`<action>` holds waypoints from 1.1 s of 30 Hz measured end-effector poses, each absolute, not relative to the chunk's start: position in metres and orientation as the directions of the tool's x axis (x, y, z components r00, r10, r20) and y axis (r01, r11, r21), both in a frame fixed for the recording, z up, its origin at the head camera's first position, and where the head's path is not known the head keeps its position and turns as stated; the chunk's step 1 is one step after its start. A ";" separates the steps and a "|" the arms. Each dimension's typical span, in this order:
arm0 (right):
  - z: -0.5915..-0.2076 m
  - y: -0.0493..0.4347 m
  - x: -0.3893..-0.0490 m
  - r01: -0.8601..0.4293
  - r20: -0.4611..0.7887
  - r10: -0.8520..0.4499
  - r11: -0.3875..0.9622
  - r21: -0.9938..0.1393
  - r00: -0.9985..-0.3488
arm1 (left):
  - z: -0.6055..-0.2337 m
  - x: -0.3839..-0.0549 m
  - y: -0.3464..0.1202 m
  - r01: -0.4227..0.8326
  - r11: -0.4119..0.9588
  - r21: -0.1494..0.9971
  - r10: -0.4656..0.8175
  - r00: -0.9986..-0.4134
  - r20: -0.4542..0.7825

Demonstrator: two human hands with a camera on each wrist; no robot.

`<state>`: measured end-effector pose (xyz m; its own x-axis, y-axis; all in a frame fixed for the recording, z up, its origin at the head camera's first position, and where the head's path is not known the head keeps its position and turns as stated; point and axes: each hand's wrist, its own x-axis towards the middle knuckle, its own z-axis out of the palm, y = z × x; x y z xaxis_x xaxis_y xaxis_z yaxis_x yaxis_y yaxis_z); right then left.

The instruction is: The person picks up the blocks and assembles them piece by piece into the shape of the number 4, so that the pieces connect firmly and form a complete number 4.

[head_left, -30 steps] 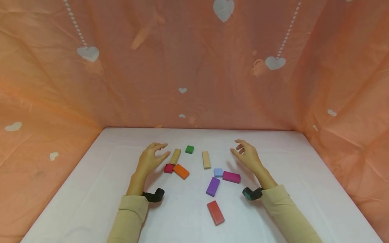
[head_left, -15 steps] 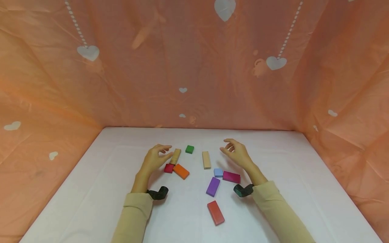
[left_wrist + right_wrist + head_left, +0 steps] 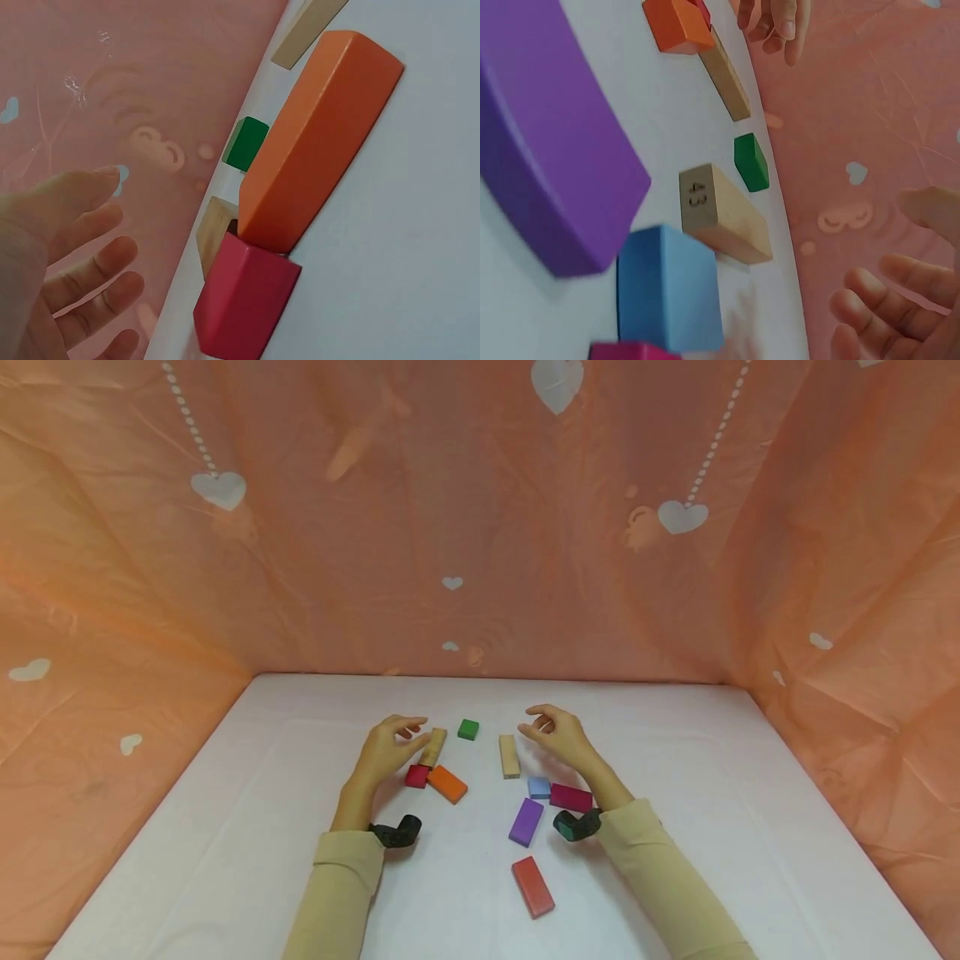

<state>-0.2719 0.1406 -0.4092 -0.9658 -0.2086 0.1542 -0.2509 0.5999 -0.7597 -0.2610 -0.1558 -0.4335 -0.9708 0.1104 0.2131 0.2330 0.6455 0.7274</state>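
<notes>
My left hand [image 3: 384, 748] hovers with loosely bent fingers, holding nothing, beside a plain wooden block [image 3: 433, 747]. Just below are a small crimson block [image 3: 244, 300] and an orange block [image 3: 322, 135], set close together. My right hand [image 3: 564, 740], likewise holding nothing, is raised above the table, to the right of a second wooden block [image 3: 726, 214] marked 43 on its end. Between the hands, farther back, lies a small green block [image 3: 468, 729]. A light blue block [image 3: 667, 289] and a magenta block [image 3: 571, 797] sit below my right hand, beside a purple block [image 3: 526, 822].
A red block [image 3: 533, 887] lies nearest to me on the white table [image 3: 225, 827]. Orange cloth [image 3: 360, 610] with pale hearts hangs behind the table and at both sides. Each wrist wears a dark camera mount, such as the left mount [image 3: 397, 832].
My right hand has moved left, coming closer to the second wooden block. My left hand has shifted a little right, towards the first wooden block. The blocks have stayed in place.
</notes>
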 end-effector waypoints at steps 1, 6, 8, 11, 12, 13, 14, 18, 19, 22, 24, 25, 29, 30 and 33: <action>-0.410 0.139 -0.273 -0.253 0.152 -0.215 0.594 -0.764 -0.965 | -0.434 -0.262 -0.156 0.228 0.642 0.732 0.108 -0.972 0.208; -0.415 0.133 -0.277 -0.243 0.132 -0.234 0.548 -0.800 -0.963 | -0.437 -0.264 -0.154 0.220 0.635 0.740 0.114 -0.975 0.191; -0.417 0.131 -0.279 -0.230 0.118 -0.236 0.534 -0.814 -0.965 | -0.438 -0.264 -0.154 0.209 0.631 0.747 0.110 -0.978 0.180; -0.420 0.127 -0.282 -0.215 0.104 -0.233 0.524 -0.824 -0.967 | -0.441 -0.265 -0.153 0.200 0.631 0.750 0.109 -0.980 0.169; -0.421 0.125 -0.283 -0.211 0.100 -0.232 0.525 -0.825 -0.968 | -0.441 -0.265 -0.153 0.199 0.634 0.747 0.109 -0.980 0.168; -0.421 0.124 -0.284 -0.200 0.091 -0.228 0.522 -0.829 -0.970 | -0.442 -0.265 -0.153 0.197 0.634 0.748 0.107 -0.980 0.167; -0.421 0.122 -0.285 -0.192 0.082 -0.225 0.524 -0.830 -0.971 | -0.443 -0.266 -0.153 0.200 0.638 0.743 0.108 -0.979 0.171; -0.421 0.117 -0.290 -0.159 0.045 -0.221 0.529 -0.834 -0.974 | -0.447 -0.267 -0.154 0.210 0.645 0.735 0.112 -0.977 0.181; -0.421 0.116 -0.291 -0.147 0.034 -0.218 0.529 -0.835 -0.975 | -0.448 -0.268 -0.154 0.212 0.640 0.739 0.113 -0.977 0.182; -0.422 0.114 -0.296 -0.137 0.019 -0.222 0.530 -0.837 -0.975 | -0.450 -0.269 -0.153 0.214 0.633 0.744 0.117 -0.977 0.181; -0.423 0.114 -0.298 -0.131 0.008 -0.231 0.520 -0.844 -0.973 | -0.450 -0.269 -0.153 0.212 0.633 0.745 0.118 -0.977 0.177; -0.424 0.113 -0.299 -0.128 0.002 -0.238 0.513 -0.849 -0.971 | -0.450 -0.269 -0.153 0.212 0.633 0.745 0.119 -0.977 0.177; -0.427 0.110 -0.306 -0.087 -0.039 -0.248 0.478 -0.874 -0.968 | -0.450 -0.269 -0.153 0.206 0.638 0.742 0.126 -0.979 0.163; -0.428 0.109 -0.307 -0.072 -0.054 -0.248 0.471 -0.879 -0.967 | -0.450 -0.269 -0.153 0.204 0.639 0.742 0.129 -0.979 0.159; -0.432 0.106 -0.310 -0.042 -0.079 -0.238 0.464 -0.885 -0.968 | -0.450 -0.268 -0.153 0.199 0.641 0.741 0.137 -0.980 0.144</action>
<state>-0.3098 0.1058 -0.4316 -0.9681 -0.2379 -0.0788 -0.0419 0.4637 -0.8850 -0.2683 -0.1534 -0.4499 -0.9800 0.1367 0.1444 0.1986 0.6411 0.7413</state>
